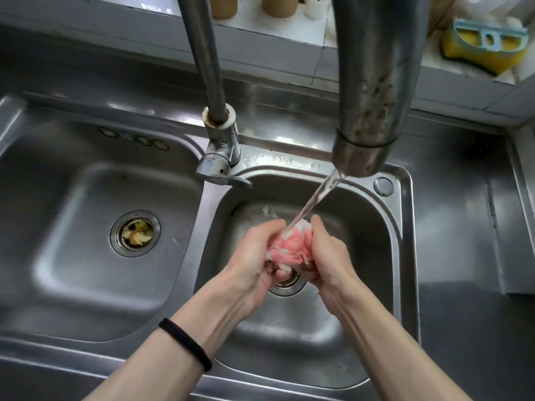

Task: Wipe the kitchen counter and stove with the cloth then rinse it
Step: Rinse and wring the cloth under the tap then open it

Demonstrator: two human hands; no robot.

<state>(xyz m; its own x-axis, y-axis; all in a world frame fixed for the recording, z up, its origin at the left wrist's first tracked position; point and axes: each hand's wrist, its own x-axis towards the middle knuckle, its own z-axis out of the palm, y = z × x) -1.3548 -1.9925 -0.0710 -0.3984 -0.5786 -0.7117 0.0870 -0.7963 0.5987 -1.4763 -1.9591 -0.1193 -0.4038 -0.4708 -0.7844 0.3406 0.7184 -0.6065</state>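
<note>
Now both hands, left hand (254, 256) & right hand (324, 256), clamped round bunched pink/white cloth (292, 246) under water stream (315, 201).

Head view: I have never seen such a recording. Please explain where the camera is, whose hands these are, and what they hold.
There is no machine here. A person wears one camera on the head, so you look down on that person's own arms. The left hand and the right hand both grip a bunched pink and white cloth between them. Water runs from the tap onto the cloth, over the right basin of a steel sink. In the left basin, food scraps lie in the drain. A yellow sponge sits behind, at the right.
</note>
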